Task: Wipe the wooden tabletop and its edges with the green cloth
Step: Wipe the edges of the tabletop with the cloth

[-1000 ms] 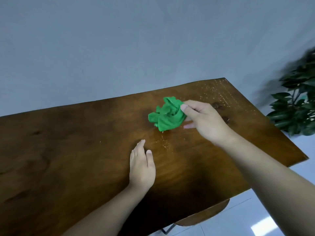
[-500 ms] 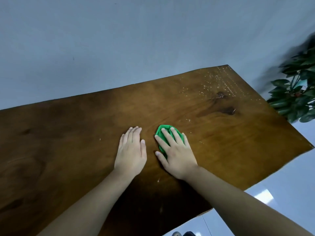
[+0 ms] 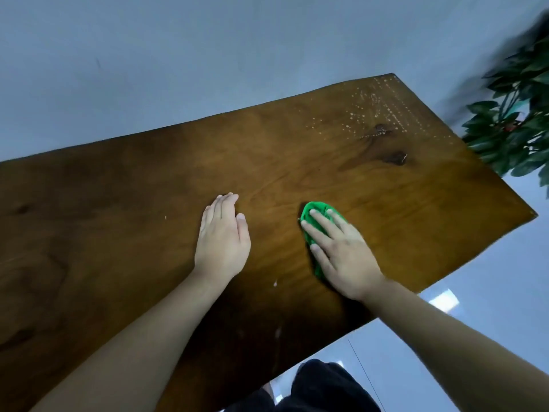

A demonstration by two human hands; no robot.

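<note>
The dark wooden tabletop (image 3: pixel 118 227) fills the middle of the head view, tilted, with its near edge running toward the lower right. My right hand (image 3: pixel 341 251) lies flat with spread fingers on the green cloth (image 3: pixel 315 211), pressing it onto the wood right of centre; only the cloth's far and left rims show past the fingers. My left hand (image 3: pixel 222 242) rests palm down on the bare wood, a hand's width left of the cloth, holding nothing. Pale crumbs and specks (image 3: pixel 374 111) dot the far right corner.
A leafy green plant (image 3: pixel 517 120) stands just beyond the table's right edge. A plain grey wall (image 3: pixel 208 60) backs the far edge. Pale floor (image 3: pixel 475 292) shows past the near right edge, and my dark-clothed legs (image 3: pixel 320 388) are below the near edge.
My right hand pulled the bunched cloth from the far right toward me, flattened on it beside the left hand, then slid it right. The left hand stayed put.
</note>
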